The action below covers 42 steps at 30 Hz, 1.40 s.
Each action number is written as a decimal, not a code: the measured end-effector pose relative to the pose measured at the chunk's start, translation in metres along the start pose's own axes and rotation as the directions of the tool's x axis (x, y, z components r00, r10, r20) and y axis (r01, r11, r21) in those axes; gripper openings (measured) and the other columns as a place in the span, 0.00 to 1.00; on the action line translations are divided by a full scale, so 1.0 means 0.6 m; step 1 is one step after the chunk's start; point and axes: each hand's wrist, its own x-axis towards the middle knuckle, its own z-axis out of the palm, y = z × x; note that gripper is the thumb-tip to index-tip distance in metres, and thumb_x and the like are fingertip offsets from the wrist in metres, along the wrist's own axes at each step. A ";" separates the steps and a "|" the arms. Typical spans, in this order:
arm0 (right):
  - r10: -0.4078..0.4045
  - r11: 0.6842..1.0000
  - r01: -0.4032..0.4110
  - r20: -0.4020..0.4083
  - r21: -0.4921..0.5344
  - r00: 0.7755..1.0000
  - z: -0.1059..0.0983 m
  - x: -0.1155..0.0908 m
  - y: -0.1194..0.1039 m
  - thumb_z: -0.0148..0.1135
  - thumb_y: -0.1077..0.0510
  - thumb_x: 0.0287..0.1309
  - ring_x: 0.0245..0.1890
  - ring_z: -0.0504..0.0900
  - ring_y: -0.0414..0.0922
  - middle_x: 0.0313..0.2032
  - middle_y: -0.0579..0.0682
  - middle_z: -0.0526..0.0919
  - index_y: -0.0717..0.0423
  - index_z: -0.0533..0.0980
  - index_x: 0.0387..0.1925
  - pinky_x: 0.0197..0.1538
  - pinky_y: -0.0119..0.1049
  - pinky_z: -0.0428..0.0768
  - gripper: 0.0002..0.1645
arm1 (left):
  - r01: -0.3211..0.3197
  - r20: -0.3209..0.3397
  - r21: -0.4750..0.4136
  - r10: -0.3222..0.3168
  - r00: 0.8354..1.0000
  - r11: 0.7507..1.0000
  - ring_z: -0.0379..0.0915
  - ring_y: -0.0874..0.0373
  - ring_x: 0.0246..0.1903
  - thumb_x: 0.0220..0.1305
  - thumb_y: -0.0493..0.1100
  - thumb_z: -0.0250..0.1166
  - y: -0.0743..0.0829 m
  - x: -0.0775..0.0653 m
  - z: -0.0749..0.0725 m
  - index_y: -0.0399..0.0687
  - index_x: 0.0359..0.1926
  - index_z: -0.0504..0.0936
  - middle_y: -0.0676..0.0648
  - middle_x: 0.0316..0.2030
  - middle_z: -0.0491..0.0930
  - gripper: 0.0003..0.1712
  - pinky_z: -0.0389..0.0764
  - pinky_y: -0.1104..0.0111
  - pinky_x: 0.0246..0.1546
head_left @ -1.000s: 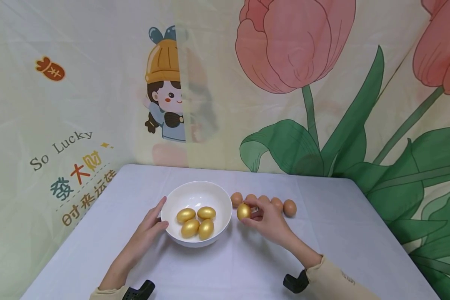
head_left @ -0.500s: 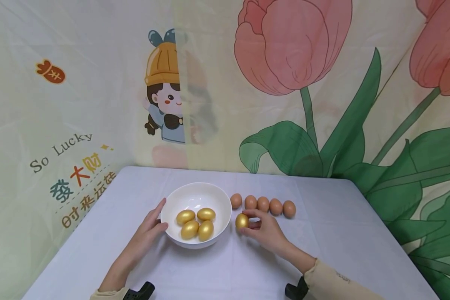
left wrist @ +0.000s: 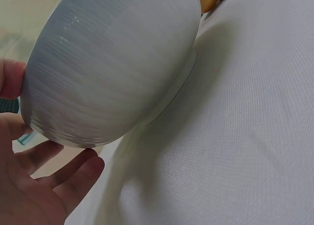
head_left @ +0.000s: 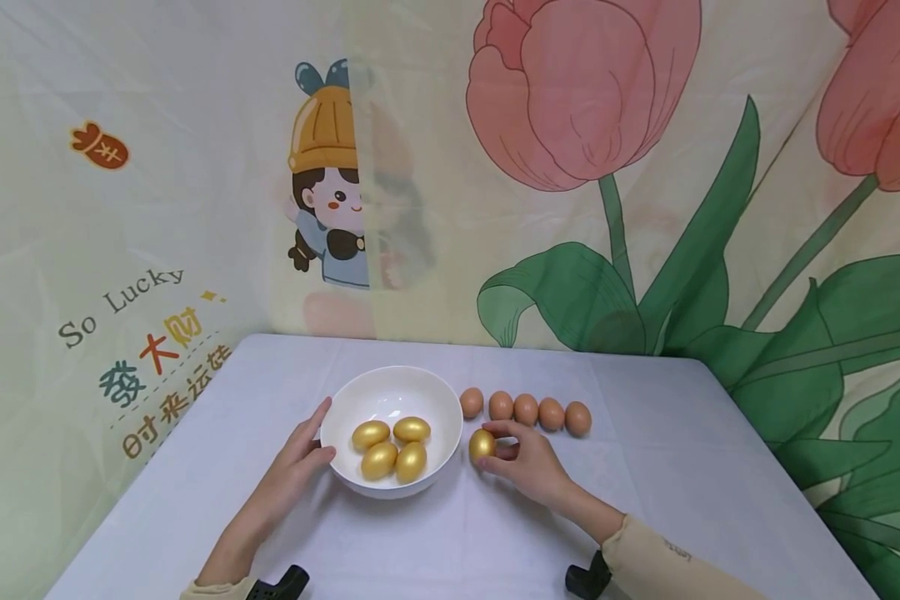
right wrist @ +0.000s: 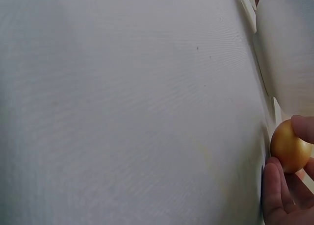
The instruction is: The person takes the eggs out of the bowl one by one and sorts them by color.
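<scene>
A white bowl (head_left: 442, 400) stands on the table, with several golden eggs (head_left: 379, 460) inside it. My left hand (head_left: 294, 461) holds the bowl at its left side, the thumb at the rim. From the left wrist view, fingers (left wrist: 81, 178) lie against the bowl's outer wall (left wrist: 113, 63). Just right of the bowl, my right hand (head_left: 528, 460) pinches another golden egg (head_left: 482, 446) between thumb and fingers, low over the cloth. The right wrist view shows this golden egg (right wrist: 289, 147) beside the bowl's outside (right wrist: 289, 53).
Several brown eggs (head_left: 526, 408) form a row on the white tablecloth (head_left: 660, 475), behind my right hand. A printed backdrop (head_left: 420, 167) hangs behind the table's far edge. Black wrist devices (head_left: 279, 583) sit at both cuffs.
My right hand has moved slightly down and left with the golden egg, and the brown eggs behind it now show more fully. The left hand and bowl have stayed in place.
</scene>
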 end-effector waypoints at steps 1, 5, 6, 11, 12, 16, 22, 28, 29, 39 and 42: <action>0.001 1.000 -0.001 -0.001 -0.004 1.000 0.001 0.001 0.000 0.83 0.61 0.53 0.41 0.87 0.44 0.56 0.52 0.85 0.56 0.82 0.61 0.42 0.31 0.86 0.32 | 0.003 0.002 -0.002 -0.003 1.000 1.000 0.68 0.42 0.69 0.81 0.48 0.55 -0.001 0.000 0.000 0.55 0.87 0.46 0.37 0.80 0.54 0.43 0.69 0.46 0.70; -0.003 1.000 0.003 -0.005 -0.020 1.000 0.003 0.004 0.001 0.83 0.60 0.53 0.39 0.86 0.44 0.56 0.53 0.85 0.57 0.82 0.61 0.40 0.30 0.86 0.33 | 0.003 0.005 -0.004 -0.003 1.000 1.000 0.68 0.42 0.68 0.81 0.47 0.55 -0.002 0.000 -0.001 0.55 0.87 0.46 0.36 0.80 0.54 0.43 0.70 0.48 0.69; -0.001 1.000 0.000 -0.006 -0.027 1.000 0.004 0.005 0.001 0.83 0.60 0.53 0.39 0.86 0.44 0.56 0.53 0.85 0.57 0.82 0.61 0.40 0.30 0.86 0.33 | 0.001 0.003 -0.003 -0.001 1.000 1.000 0.68 0.42 0.68 0.81 0.47 0.55 -0.001 0.000 0.000 0.55 0.87 0.46 0.36 0.80 0.54 0.43 0.70 0.48 0.69; 0.016 0.998 -0.018 -0.020 -0.063 1.000 0.007 0.006 -0.001 0.83 0.59 0.54 0.36 0.83 0.43 0.57 0.50 0.86 0.54 0.83 0.60 0.38 0.29 0.85 0.31 | 0.006 0.004 -0.004 -0.006 1.000 1.000 0.67 0.41 0.69 0.80 0.48 0.55 -0.001 0.000 0.000 0.55 0.87 0.46 0.36 0.80 0.54 0.43 0.69 0.45 0.71; 0.019 0.998 -0.021 -0.024 -0.067 1.000 0.008 0.006 -0.002 0.83 0.59 0.54 0.36 0.83 0.43 0.57 0.50 0.86 0.54 0.83 0.60 0.38 0.29 0.85 0.31 | 0.007 0.004 -0.004 -0.007 1.000 1.000 0.67 0.40 0.70 0.80 0.48 0.55 -0.001 0.000 0.000 0.55 0.87 0.46 0.36 0.80 0.54 0.43 0.68 0.44 0.71; 0.018 0.997 -0.021 -0.039 -0.069 0.999 0.009 0.006 -0.002 0.82 0.60 0.54 0.36 0.82 0.44 0.56 0.50 0.86 0.53 0.83 0.59 0.37 0.29 0.84 0.30 | 0.007 0.008 -0.003 -0.007 1.000 1.000 0.66 0.40 0.70 0.81 0.48 0.55 -0.001 0.002 0.001 0.55 0.87 0.45 0.36 0.80 0.53 0.43 0.68 0.43 0.71; 0.017 0.999 -0.019 -0.045 -0.050 0.999 0.009 0.008 0.000 0.83 0.60 0.53 0.35 0.82 0.45 0.55 0.51 0.86 0.53 0.83 0.58 0.35 0.29 0.84 0.29 | 0.006 0.009 0.003 -0.007 1.000 1.000 0.67 0.41 0.69 0.81 0.48 0.55 0.002 0.002 0.003 0.55 0.87 0.46 0.36 0.81 0.53 0.43 0.69 0.46 0.70; 0.013 0.999 -0.014 -0.034 -0.047 0.999 0.010 0.012 -0.003 0.83 0.60 0.54 0.34 0.81 0.44 0.56 0.50 0.86 0.54 0.83 0.59 0.35 0.29 0.82 0.30 | 0.006 0.007 0.014 -0.006 1.000 1.000 0.66 0.40 0.70 0.82 0.48 0.54 0.002 -0.002 -0.001 0.57 0.87 0.46 0.36 0.81 0.53 0.42 0.69 0.49 0.70; 0.009 0.999 -0.011 -0.029 -0.048 1.000 0.010 0.013 -0.004 0.83 0.59 0.54 0.34 0.81 0.44 0.56 0.51 0.86 0.54 0.83 0.60 0.34 0.29 0.82 0.31 | 0.002 0.003 0.018 -0.002 1.000 1.000 0.66 0.39 0.70 0.82 0.48 0.54 0.001 -0.002 -0.001 0.57 0.87 0.46 0.36 0.81 0.53 0.42 0.69 0.49 0.70; 0.020 0.998 -0.020 -0.011 -0.065 1.000 0.012 0.016 -0.006 0.82 0.57 0.56 0.34 0.80 0.43 0.57 0.49 0.86 0.54 0.82 0.62 0.34 0.29 0.82 0.32 | -0.003 0.001 0.010 0.003 1.000 1.000 0.67 0.40 0.69 0.82 0.49 0.53 0.001 -0.002 0.000 0.59 0.87 0.46 0.37 0.80 0.54 0.41 0.69 0.46 0.69; 0.022 0.998 -0.022 -0.013 -0.063 1.000 0.010 0.016 -0.001 0.81 0.58 0.56 0.35 0.81 0.43 0.58 0.49 0.86 0.54 0.82 0.62 0.35 0.29 0.83 0.32 | 0.002 0.006 0.010 -0.002 1.000 1.000 0.66 0.40 0.69 0.82 0.49 0.53 0.002 0.000 0.002 0.60 0.87 0.46 0.37 0.80 0.54 0.41 0.68 0.46 0.69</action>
